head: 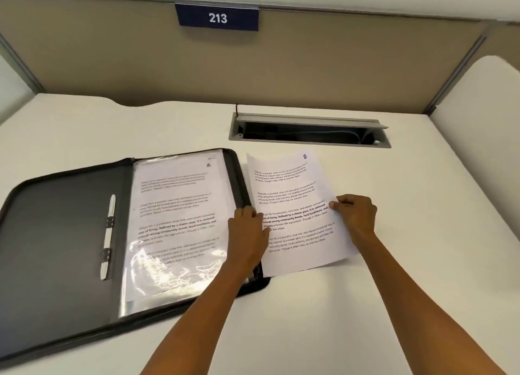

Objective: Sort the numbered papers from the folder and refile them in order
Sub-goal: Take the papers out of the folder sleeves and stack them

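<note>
1. Hands both extended from the near edge, forearms angling in toward the middle of the white desk [394, 276].
2. Left hand [247, 228] palm down, fingers curled over the left edge of the loose sheet [298, 211], thumb on its printed face; it grips that edge where sheet and folder meet.
3. Right hand [356, 214] pinches the sheet's right edge between thumb and fingertips, knuckles up, wrist bent slightly left.
4. Loose sheet lies just right of the folder [64, 234], left edge touching or overlapping the folder's right border; whether it rests flat or is lifted, cannot tell. Far end curls up a little.
5. Sheet's long axis runs near-to-far, tilted so the top leans right. Handwritten blue "2" at the far right corner; text lines slope up to the right.
6. Folder is open flat, dark grey with a zip edge, on the left half of the desk, long axis left-right, rotated so its left side sits nearer.
7. Folder's left panel carries a white fastener strip [108, 236], running near-to-far.
8. Folder's right panel holds a clear plastic sleeve [174, 234] with a printed page inside, handwritten number at its far right corner unclear.
9. Far of the sheet: a grey cable tray [309, 129] with lid raised, set in the desk.
10. Beige partition [112, 59] behind, with a dark blue sign [217, 17] reading "213".
</note>
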